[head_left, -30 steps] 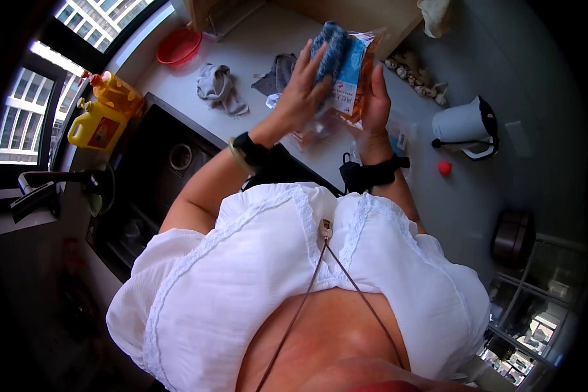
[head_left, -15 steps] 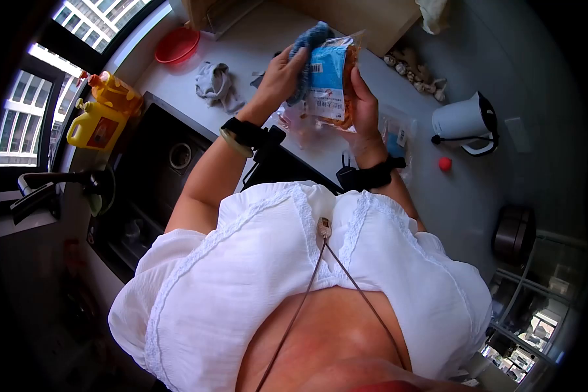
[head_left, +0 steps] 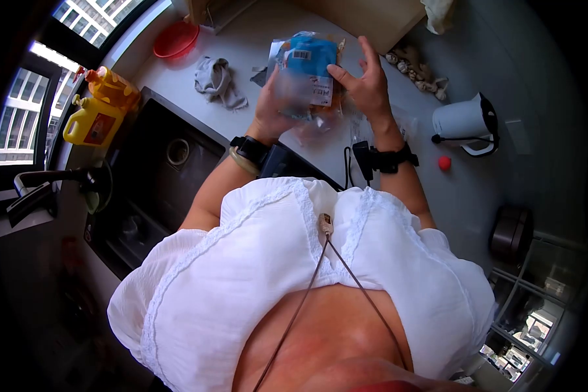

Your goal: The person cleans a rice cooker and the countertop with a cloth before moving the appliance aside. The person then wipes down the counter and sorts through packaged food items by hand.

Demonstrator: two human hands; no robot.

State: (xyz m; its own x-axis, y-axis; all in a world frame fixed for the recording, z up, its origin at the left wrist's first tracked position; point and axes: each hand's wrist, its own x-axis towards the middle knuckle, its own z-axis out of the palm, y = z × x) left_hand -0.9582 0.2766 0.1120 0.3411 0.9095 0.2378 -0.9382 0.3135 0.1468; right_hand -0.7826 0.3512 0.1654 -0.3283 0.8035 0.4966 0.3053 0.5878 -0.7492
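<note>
A clear food packet (head_left: 321,88) with a blue and white label, a barcode and orange-brown contents is held up above the counter. My left hand (head_left: 272,110) grips it from the lower left, its fingers partly hidden behind the plastic. On the right side, my right hand (head_left: 371,88) has its fingers spread, with the thumb at the packet's right edge. More clear plastic hangs under the packet, blurred. A grey cloth (head_left: 217,81) lies crumpled on the counter (head_left: 242,39) to the left.
A dark sink (head_left: 160,179) is at the left, with yellow jugs (head_left: 98,117) and a red bowl (head_left: 176,42) beyond it. To the right stand a white kettle (head_left: 464,121), a small red ball (head_left: 444,163) and garlic bulbs (head_left: 418,72).
My left hand has shifted down and left along the packet, and the dark blue cloth it held no longer shows clearly. My right hand has risen, its fingers now spread.
</note>
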